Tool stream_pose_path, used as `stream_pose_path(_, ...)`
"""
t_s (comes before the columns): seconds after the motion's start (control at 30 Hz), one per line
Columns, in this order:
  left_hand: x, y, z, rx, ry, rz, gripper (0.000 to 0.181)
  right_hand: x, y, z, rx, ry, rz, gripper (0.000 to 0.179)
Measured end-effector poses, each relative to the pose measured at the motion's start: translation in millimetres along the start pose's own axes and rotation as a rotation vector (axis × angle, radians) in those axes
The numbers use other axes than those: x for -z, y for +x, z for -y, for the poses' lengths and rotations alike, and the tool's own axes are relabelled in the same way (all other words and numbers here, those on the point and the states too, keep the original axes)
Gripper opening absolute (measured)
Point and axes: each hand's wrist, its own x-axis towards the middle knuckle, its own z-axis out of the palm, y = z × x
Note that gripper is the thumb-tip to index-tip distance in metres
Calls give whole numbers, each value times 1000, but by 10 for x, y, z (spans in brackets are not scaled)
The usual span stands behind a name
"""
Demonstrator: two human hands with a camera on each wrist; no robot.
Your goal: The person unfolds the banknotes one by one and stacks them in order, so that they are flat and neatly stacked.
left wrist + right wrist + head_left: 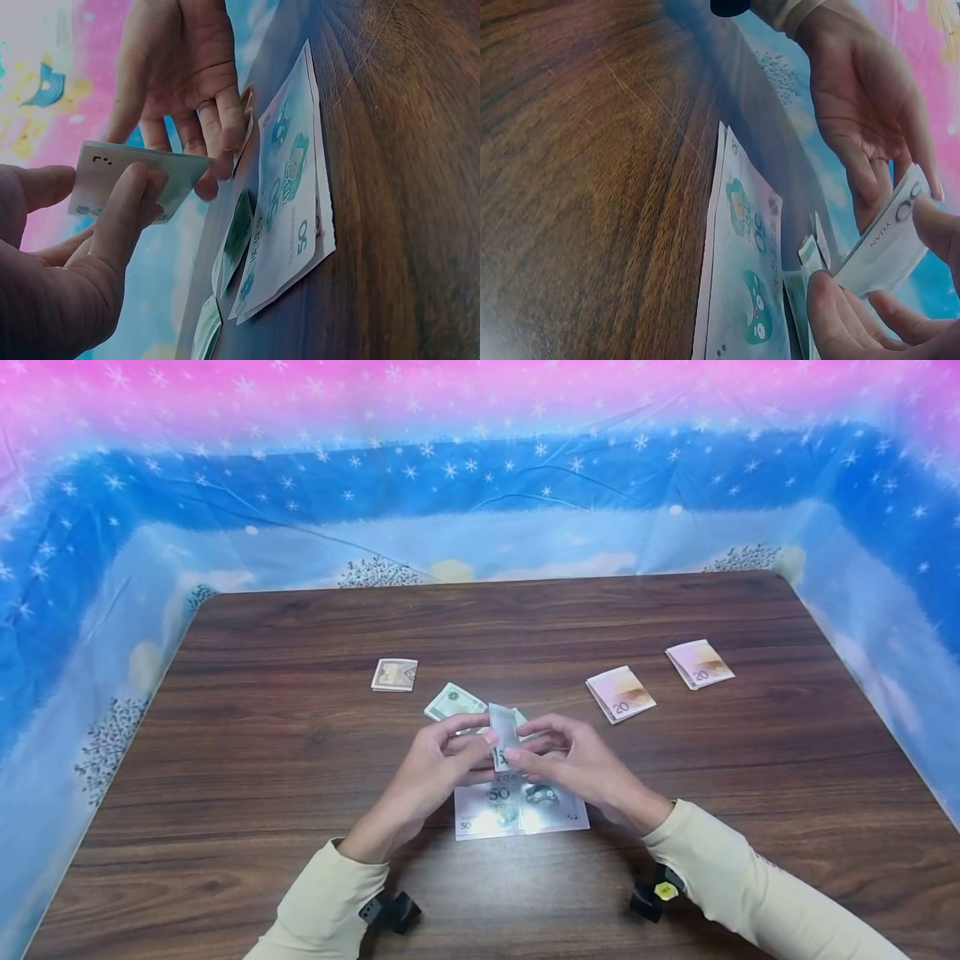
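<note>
Over the middle of the table, a small folded banknote (502, 727) is held up between both hands. My left hand (438, 768) pinches it from the left, thumb on the near face. From the right, my right hand (581, 764) pinches it, its thumb (939, 229) over the printed "50 YUAN" face in the right wrist view. Just below the hands lie flat 50 banknotes (480, 818), at least two stacked, as the left wrist view shows. A green folded banknote (452, 701) lies behind the fingers, partly hidden.
Two folded 20 banknotes, a nearer one (622, 693) and a farther one (701, 662), lie to the right. A small brownish folded banknote (395, 675) lies at the back left. A printed cloth (525, 477) surrounds the wooden table's (262, 760) far and side edges.
</note>
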Motion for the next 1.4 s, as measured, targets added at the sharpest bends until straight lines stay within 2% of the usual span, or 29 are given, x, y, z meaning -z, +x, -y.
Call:
stream_pose_path(0.3, -31, 7, 18, -29, 36, 27, 47, -32, -41, 58, -19, 29, 62, 56)
stream_pose_path(0.57, -43, -6, 30, -49, 97, 32, 45, -23, -91, 80, -10, 4, 63, 54)
stream_pose_path(0.7, -47, -24, 20, -60, 150, -1, 40, -8, -121, 106, -12, 5, 51, 50)
stream_pose_path(0.8, -44, -33, 21, -75, 196, -52, 38, 14, -137, 120, -14, -3, 34, 49)
stream_pose_path(0.97, -4, -42, 35, -89, 200, -132, 35, 73, -148, 108, 0, 37, 16, 45)
stream_pose_path(1.1, 49, -51, 48, -98, 196, -163, 35, 129, -153, 104, 15, 92, 15, 43)
stream_pose_path(1.4, 111, -83, 29, -144, 265, -198, 33, 233, -159, 96, -2, 76, -9, 39)
